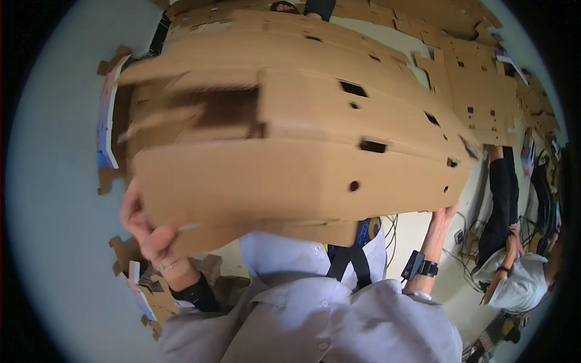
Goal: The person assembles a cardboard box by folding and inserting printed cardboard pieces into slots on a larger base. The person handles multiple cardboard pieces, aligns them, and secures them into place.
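A large brown cardboard sheet [284, 175] is raised in front of my chest, creased into panels, with slots and round holes cut through it. Its left part is blurred and has a wide rectangular opening. At the sheet's lower left corner my left hand [148, 227] grips the edge, thumb in front. My right hand [448, 212] is at the lower right edge; the sheet hides most of its fingers, but it appears to hold that side up.
Flat cut cardboard pieces [478, 91] lie at the far right. On the right a person [520, 278] sits on the floor, near black cables [463, 257]. Printed white-edged cardboard [107, 118] lies along the left side. Someone's foot [284, 7] shows at the top.
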The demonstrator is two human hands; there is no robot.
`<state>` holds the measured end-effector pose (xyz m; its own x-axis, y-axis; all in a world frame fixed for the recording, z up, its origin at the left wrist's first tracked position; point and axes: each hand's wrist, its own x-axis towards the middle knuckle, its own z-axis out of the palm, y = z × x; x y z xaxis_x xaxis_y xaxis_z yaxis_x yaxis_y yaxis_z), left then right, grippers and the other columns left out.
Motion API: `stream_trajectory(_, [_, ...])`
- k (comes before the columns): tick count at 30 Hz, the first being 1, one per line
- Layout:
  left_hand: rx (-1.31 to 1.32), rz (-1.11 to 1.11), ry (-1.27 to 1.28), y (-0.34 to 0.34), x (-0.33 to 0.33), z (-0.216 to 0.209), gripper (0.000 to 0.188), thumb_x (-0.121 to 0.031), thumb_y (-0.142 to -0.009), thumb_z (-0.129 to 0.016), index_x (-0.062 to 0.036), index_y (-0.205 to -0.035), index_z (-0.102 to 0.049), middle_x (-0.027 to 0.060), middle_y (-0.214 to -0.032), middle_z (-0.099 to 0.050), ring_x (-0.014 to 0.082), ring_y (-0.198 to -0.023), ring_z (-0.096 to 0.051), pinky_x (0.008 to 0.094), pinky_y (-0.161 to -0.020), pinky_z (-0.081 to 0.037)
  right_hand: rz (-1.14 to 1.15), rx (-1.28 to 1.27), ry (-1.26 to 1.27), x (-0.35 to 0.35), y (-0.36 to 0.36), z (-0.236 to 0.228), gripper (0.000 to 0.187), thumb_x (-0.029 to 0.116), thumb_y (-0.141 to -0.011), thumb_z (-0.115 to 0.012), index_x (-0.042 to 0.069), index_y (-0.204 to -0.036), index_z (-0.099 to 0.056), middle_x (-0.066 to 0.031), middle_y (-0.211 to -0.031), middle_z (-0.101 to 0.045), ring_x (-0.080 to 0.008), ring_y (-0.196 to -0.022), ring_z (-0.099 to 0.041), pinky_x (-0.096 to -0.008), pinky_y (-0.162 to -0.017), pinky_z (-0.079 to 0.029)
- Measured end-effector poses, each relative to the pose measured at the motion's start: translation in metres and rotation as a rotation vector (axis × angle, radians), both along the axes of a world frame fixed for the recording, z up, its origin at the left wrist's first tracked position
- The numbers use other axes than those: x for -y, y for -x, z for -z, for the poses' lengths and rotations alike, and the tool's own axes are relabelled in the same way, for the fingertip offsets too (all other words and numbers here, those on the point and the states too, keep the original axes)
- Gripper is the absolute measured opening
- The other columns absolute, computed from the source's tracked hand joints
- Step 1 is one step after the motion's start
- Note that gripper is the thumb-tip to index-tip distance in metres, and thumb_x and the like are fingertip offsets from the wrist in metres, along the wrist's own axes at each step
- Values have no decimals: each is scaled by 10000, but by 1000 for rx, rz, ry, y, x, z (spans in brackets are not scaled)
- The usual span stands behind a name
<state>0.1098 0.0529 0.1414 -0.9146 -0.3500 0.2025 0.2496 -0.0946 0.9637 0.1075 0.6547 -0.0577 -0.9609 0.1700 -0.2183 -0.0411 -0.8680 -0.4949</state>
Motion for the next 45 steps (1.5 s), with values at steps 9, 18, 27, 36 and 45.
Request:
stream_trajectory(9, [505,-509,-477,-53,44,112,485,-301,-886,-545,-31,-1278,-457,117,-1263,-527,226,-1148,-525,361,-933,-456,-184,235,-1022,113,74,-75,324,199,-877,-588,34,-1144,-506,-93,-972,-605,-149,-771,-602,-271,-626,-479])
stream_trajectory(18, [803,-289,105,-22,85,125,391,-296,-910,-568,20,-1139,-585,91,-1146,-588,156,-1063,-561,273,-877,-444,-226,296,-1248,139,79,-106,367,245,-892,-574,-2,-1165,-573,-73,-862,-622,-104,-738,-594,-232,-594,-476])
stream_trajectory(27, [456,-195,1365,11,39,98,289,-223,-871,-607,20,-1018,-662,164,-985,-665,328,-968,-611,373,-882,-436,-277,211,-1560,127,75,-90,425,247,-890,-601,-60,-1181,-566,-150,-964,-654,-171,-805,-620,-269,-703,-499])
stream_trajectory(36, [291,16,1149,17,-56,85,205,-51,-808,-629,11,-1000,-665,203,-1035,-653,328,-839,-646,363,-723,-512,-210,387,-1763,126,90,-116,345,249,-886,-604,-77,-993,-641,-120,-903,-675,-177,-873,-626,-294,-777,-477])
stream_trajectory(45, [-60,170,1242,23,-101,30,231,-75,-734,-711,-76,-959,-658,118,-981,-666,224,-675,-634,311,-584,-495,-85,409,-1340,65,114,-89,404,362,-912,-550,6,-1090,-623,-64,-972,-626,-137,-912,-547,-266,-780,-415])
